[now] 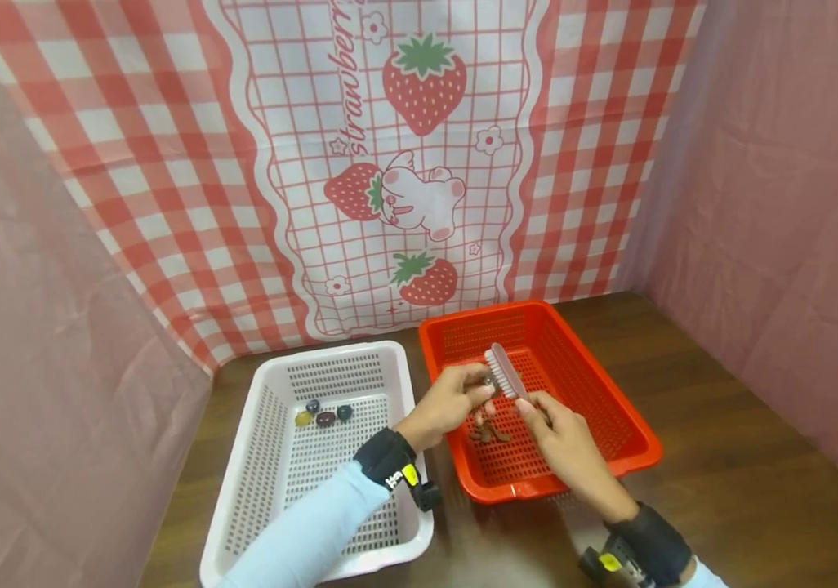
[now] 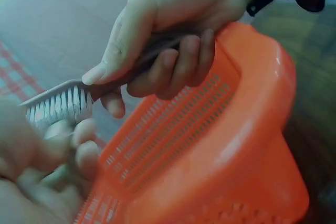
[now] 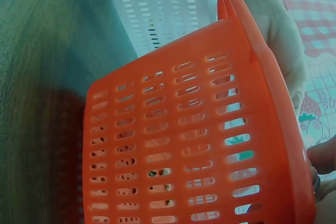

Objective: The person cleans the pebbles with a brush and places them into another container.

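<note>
My right hand (image 1: 564, 439) grips the handle of a small brush (image 1: 509, 374) with a brownish-pink back and white bristles. The left hand (image 1: 450, 402) pinches a small greyish object (image 1: 491, 380) by the bristles; fingers mostly hide it, so its kind is unclear. Both hands are above the red basket (image 1: 610, 392). In the left wrist view, the bristles (image 2: 60, 104) lie close against the left fingertips (image 2: 85, 132), while the right fingers (image 2: 173, 72) wrap the handle. Brown pieces (image 1: 488, 431) lie on the red basket's floor below the hands.
A white basket (image 1: 242, 457) stands to the left, with several shiny rounded stones (image 1: 325, 419) inside. Both baskets rest on a dark wooden table (image 1: 728, 457). Behind them hangs a strawberry-print cloth (image 1: 419, 188); pink cloth (image 1: 772, 204) hangs at the sides.
</note>
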`<state>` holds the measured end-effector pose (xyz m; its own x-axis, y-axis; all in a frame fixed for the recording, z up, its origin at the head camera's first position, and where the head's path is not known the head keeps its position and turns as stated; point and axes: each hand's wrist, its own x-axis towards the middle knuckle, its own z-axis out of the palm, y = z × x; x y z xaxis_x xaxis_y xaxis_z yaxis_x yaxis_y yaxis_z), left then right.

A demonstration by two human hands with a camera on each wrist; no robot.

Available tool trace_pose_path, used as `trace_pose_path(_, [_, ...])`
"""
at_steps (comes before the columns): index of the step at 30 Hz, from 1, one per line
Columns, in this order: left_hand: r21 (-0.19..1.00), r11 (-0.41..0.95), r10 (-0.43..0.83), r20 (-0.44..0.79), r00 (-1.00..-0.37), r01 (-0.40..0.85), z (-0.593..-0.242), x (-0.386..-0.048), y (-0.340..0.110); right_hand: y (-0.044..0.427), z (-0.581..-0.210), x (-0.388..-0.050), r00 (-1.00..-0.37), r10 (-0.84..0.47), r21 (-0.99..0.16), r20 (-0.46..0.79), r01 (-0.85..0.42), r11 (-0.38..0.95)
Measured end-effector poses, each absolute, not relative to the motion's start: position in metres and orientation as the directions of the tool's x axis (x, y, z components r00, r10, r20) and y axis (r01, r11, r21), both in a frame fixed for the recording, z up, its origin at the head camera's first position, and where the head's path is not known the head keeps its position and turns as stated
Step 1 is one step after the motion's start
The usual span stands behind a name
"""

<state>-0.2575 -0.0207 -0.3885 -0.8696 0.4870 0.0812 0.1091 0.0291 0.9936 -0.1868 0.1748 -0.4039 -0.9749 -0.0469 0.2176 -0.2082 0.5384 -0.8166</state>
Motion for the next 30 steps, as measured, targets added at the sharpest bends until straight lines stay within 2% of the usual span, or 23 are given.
trace_pose_path(4, [0.992,-0.122,0.358,0.079,-0.930,0.038,-0.3861,-0.2609,-0.0192,0.1746,-0.4056,-0.1880,-0.974,-0.057,-0.819,0.219,-0.215,0.532])
trace_pose_path(6, [0.988,-0.155,0.341,0.062,-0.938,0.009,-0.3867,-0.2607,-0.0182,0.1744,-0.4051,-0.1881,-0.975,-0.055,-0.817,0.213,-0.209,0.537])
trace_pose_path(9, [0.987,-0.157,0.350,0.040,-0.936,-0.017,-0.3886,-0.2603,-0.0175,0.1743,-0.4049,-0.1878,-0.978,-0.053,-0.818,0.202,-0.198,0.540])
trace_pose_path(15, [0.986,-0.162,0.281,0.085,-0.956,0.040,-0.3882,-0.2620,-0.0213,0.1749,-0.4061,-0.1880,-0.973,-0.065,-0.806,0.222,-0.221,0.550])
trace_pose_path(20, [0.985,-0.172,0.353,0.072,-0.933,0.011,-0.3913,-0.2618,-0.0206,0.1749,-0.4076,-0.1876,-0.972,-0.056,-0.808,0.230,-0.223,0.546])
trace_pose_path(25, [0.973,-0.228,0.256,0.083,-0.963,0.023,-0.3903,-0.2611,-0.0218,0.1731,-0.4063,-0.1880,-0.972,-0.072,-0.815,0.222,-0.226,0.534])
trace_pose_path(30, [0.988,-0.156,0.309,0.042,-0.950,-0.007,-0.3887,-0.2606,-0.0222,0.1730,-0.4054,-0.1882,-0.974,-0.062,-0.817,0.218,-0.217,0.534])
